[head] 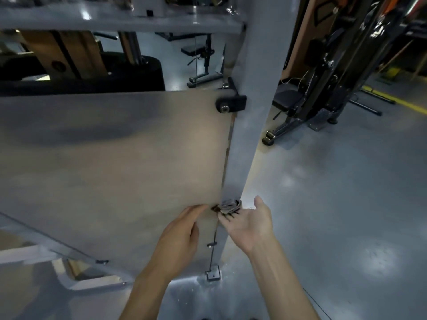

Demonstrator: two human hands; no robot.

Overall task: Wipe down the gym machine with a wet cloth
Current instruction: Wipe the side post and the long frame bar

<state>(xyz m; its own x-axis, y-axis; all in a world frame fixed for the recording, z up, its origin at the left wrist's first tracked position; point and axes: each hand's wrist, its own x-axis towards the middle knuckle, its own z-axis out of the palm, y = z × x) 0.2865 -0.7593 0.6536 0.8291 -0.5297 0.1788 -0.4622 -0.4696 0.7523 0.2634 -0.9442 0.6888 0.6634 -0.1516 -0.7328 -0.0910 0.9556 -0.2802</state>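
Cloth (229, 206), small, grey and bunched up, sits low against the grey upright post (248, 125) of the gym machine, at the seam where the post meets the flat beige panel (111, 162). The head view is the only one, looking down along both bare forearms.

The right hand (248, 221) is turned palm-up with its fingers tucked behind and under the cloth, thumb standing free, so it cups or pinches the wad from the right. The left hand (182, 229) lies with its fingers straight and close together, their tips pressed on the panel just beside the cloth; whether they touch the cloth I cannot tell.

Risks, as I judge them: the wad is held loosely, so it could slip down to the wet-looking floor (335, 204) near the base bracket (213, 274) and pick up grit. Bunched so tightly, it would likely skip most of the post's face. Fingers near the panel edge and the small bolt (211, 245) could catch or scrape.

No containers are visible, so no bucket or water source can be described.
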